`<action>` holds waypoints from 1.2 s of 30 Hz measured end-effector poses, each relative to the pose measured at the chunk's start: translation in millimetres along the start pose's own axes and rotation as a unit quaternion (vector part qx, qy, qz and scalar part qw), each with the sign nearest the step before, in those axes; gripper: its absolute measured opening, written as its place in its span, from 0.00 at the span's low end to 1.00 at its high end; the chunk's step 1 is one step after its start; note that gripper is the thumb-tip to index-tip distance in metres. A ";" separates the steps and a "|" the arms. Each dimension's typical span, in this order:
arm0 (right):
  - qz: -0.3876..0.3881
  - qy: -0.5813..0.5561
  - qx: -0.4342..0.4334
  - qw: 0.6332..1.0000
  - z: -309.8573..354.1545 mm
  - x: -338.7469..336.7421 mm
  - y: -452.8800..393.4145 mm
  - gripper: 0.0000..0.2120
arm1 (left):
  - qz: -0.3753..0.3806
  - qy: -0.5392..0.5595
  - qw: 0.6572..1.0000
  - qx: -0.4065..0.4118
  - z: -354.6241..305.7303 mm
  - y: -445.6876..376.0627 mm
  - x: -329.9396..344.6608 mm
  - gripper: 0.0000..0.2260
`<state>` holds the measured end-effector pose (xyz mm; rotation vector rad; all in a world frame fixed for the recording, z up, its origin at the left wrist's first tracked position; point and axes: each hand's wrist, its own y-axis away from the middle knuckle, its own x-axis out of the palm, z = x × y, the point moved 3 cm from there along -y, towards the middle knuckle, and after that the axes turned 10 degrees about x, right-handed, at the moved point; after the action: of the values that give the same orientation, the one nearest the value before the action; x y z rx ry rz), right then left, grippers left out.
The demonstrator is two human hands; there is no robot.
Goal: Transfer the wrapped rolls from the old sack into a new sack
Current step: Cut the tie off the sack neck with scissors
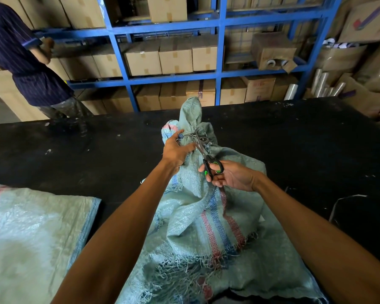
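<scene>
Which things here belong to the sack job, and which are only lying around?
Belong to the job:
- old sack, tied at its neck
- scissors in the right hand
- left hand gripping the neck
- flat sack on the left

Lying around:
- cardboard boxes
- blue shelving
- clear film rolls

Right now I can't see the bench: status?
Left hand gripping old sack neck. Right hand working scissors at the tie. New sack flat alongside. Nothing blocking.
</scene>
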<state>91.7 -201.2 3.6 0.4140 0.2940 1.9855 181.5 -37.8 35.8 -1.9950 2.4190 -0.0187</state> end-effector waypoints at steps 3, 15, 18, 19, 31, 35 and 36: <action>0.000 -0.003 0.000 1.000 -1.7 -2.5 -0.1 0.23 | 0.000 0.000 1.000 -0.003 0.2 0.0 0.0 0.33; -0.026 -0.022 -0.035 0.999 7.3 -9.4 -9.5 0.24 | 0.045 -0.046 0.997 0.045 -3.3 0.2 11.4 0.32; -0.024 -0.027 -0.038 0.999 8.5 -8.3 -9.1 0.27 | 0.053 -0.045 0.997 0.043 -3.3 -1.3 10.1 0.31; -0.022 -0.030 -0.038 0.999 8.6 -8.2 -8.7 0.27 | 0.053 -0.045 0.997 0.044 -3.5 -1.0 10.1 0.31; 0.005 -0.018 -0.013 1.000 -6.6 -10.5 1.8 0.22 | 0.006 0.011 1.000 0.000 2.6 -6.5 2.6 0.31; -0.002 -0.030 -0.020 0.999 -4.2 -11.0 -2.1 0.20 | 0.013 0.003 1.000 0.007 4.2 -8.3 4.3 0.32; -0.006 -0.035 -0.023 0.999 -2.4 -10.8 -3.5 0.20 | 0.018 -0.010 1.000 0.014 4.9 -8.2 6.1 0.32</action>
<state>97.9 -209.5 -1.7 0.4497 0.2053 1.9571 188.4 -45.4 31.1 -1.9296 2.4293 -0.0308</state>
